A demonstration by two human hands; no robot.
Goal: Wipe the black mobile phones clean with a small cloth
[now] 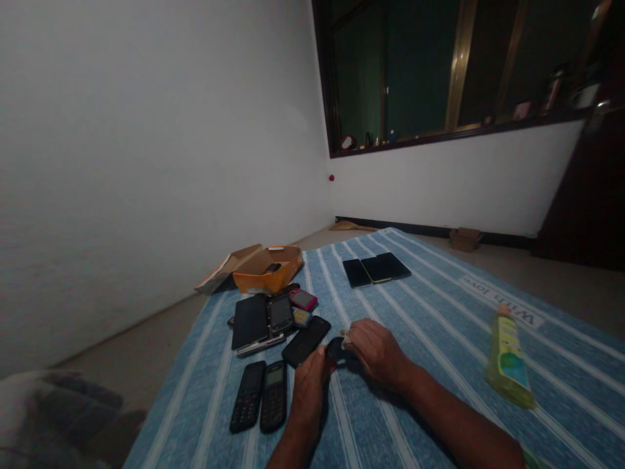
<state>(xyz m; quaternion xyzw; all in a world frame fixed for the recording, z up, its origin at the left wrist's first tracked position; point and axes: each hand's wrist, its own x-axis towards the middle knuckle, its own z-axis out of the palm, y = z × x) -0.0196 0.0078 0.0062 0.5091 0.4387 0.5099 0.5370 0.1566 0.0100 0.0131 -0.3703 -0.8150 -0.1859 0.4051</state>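
Note:
My left hand (pixel 308 384) is closed around a small dark phone (pixel 334 350), tilted up and partly hidden by my fingers. Pinched in my right hand (pixel 375 346) is a bit of whitish cloth (pixel 344 339), pressed against the phone's upper edge. Two black keypad phones (pixel 248 397) lie side by side to the left of my left hand. A black smartphone (pixel 306 340) rests just beyond it, among a heap with a pink phone (pixel 303 299), a grey phone (pixel 280 314) and a black tablet-like slab (pixel 250 320).
An open orange cardboard box (pixel 271 277) with a dark item inside stands behind the heap. Several dark flat devices (pixel 378 269) lie in a row farther back. A yellow-green bottle (pixel 508 358) lies at the right on the blue striped cloth (pixel 439 326). A wall borders the left.

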